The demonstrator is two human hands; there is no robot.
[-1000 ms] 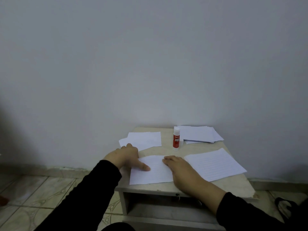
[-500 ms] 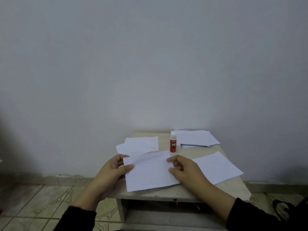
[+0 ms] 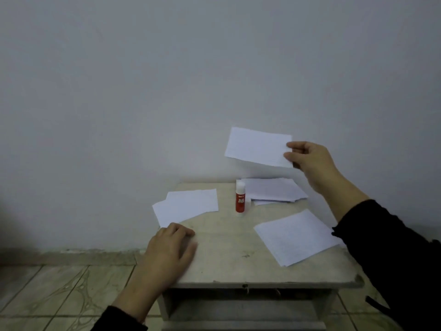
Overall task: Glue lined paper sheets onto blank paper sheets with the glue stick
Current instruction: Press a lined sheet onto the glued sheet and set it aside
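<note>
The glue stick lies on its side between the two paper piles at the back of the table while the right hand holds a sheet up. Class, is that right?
Not quite: the head view shows the glue stick standing upright, capped. The rest holds.

One sheet (image 3: 259,147) raised, pinched in right grip (image 3: 310,161); below it, stack (image 3: 274,189); glue stick (image 3: 240,199) upright beside stack.

Two bare hands, left hand (image 3: 170,249), right hand (image 3: 310,161); black long sleeves (image 3: 391,254), cuffs pushed back above wrists
</note>
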